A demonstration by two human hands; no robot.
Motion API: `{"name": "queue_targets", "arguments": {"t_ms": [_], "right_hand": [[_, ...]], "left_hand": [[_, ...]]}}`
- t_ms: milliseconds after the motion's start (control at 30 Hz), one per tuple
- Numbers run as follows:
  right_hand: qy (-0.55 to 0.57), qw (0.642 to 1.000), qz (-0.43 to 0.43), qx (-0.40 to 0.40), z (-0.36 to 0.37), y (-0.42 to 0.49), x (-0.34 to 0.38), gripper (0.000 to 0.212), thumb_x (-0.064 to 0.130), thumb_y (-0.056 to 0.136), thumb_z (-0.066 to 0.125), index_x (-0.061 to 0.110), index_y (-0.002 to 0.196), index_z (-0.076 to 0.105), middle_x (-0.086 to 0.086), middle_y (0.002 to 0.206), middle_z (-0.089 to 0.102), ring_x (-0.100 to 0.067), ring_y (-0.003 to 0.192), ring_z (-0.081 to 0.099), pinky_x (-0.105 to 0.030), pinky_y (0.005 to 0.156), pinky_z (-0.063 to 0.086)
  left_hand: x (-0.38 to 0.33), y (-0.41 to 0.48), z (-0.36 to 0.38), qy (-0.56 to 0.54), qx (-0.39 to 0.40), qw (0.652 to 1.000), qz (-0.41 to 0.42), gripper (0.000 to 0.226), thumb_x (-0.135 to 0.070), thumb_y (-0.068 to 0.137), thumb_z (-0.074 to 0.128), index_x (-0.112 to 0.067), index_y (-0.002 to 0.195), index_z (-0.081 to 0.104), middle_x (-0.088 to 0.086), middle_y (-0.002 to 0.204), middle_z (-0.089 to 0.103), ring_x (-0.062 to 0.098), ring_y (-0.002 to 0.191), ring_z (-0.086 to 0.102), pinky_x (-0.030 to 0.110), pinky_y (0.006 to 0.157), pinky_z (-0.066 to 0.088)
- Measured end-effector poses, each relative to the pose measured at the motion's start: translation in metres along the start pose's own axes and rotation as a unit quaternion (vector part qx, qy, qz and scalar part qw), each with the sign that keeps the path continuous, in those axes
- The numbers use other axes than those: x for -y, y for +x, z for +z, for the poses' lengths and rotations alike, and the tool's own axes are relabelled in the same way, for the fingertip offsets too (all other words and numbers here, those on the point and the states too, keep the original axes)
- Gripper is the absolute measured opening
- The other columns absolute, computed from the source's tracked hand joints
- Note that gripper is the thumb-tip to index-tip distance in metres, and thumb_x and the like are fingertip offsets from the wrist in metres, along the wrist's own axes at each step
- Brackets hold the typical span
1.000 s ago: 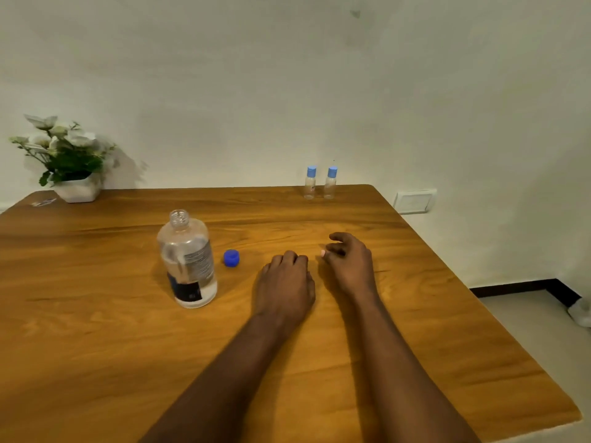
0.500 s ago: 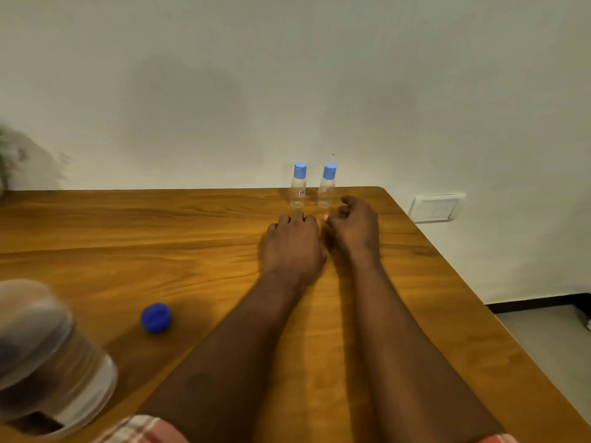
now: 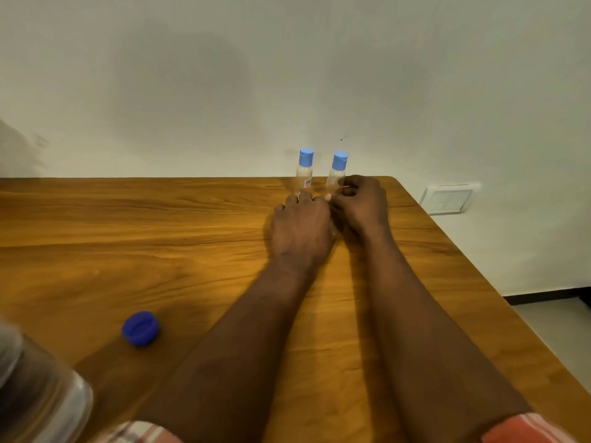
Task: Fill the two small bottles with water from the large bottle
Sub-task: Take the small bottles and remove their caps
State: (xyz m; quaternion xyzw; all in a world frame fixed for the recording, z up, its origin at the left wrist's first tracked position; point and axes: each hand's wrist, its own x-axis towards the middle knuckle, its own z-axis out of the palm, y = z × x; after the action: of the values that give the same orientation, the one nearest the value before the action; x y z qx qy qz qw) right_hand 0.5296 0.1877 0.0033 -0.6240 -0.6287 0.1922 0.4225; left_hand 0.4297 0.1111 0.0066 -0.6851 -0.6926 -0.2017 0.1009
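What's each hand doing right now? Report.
Left hand: open, fingertips at the left small bottle, holding nothing.
Right hand: curled beside the right small bottle; grip unclear.

Dim, warm light over the table (image 3: 128,225); soft shadows spread across the wall (image 3: 224,75). The large bottle (image 3: 35,388) blurs badly at lower left, and wide-angle stretch bends the edges.

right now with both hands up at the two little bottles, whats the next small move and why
Probably close each hand around its bottle and draw the pair back toward the large bottle. The left hand reaches the left small bottle, the right hand the right small bottle. Both stand capped at the table's far edge, too far for pouring.
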Motion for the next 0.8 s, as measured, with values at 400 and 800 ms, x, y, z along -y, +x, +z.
{"name": "queue_targets", "arguments": {"t_ms": [400,800], "right_hand": [[0.036,0.999,-0.001,0.008,-0.035,-0.115,0.023,0.034,0.021,0.078,0.078,0.014,0.11,0.069,0.001,0.102,0.072,-0.009,0.087,0.064,-0.02,0.075,0.049],[0.038,0.998,-0.021,0.038,-0.052,-0.251,0.059,0.028,0.016,0.076,0.076,0.015,0.103,0.071,0.003,0.099,0.073,-0.006,0.089,0.066,-0.023,0.081,0.053]], "left_hand": [[0.013,-0.082,-0.046,-0.02,0.05,0.998,-0.012,0.029,-0.03,0.096,0.04,-0.014,0.111,0.059,0.007,0.115,0.06,0.025,0.106,0.054,0.038,0.086,0.042],[0.043,-0.192,-0.103,-0.059,0.063,0.996,-0.01,0.031,-0.035,0.097,0.038,-0.017,0.112,0.059,0.004,0.115,0.06,0.024,0.107,0.054,0.037,0.086,0.041]]}}
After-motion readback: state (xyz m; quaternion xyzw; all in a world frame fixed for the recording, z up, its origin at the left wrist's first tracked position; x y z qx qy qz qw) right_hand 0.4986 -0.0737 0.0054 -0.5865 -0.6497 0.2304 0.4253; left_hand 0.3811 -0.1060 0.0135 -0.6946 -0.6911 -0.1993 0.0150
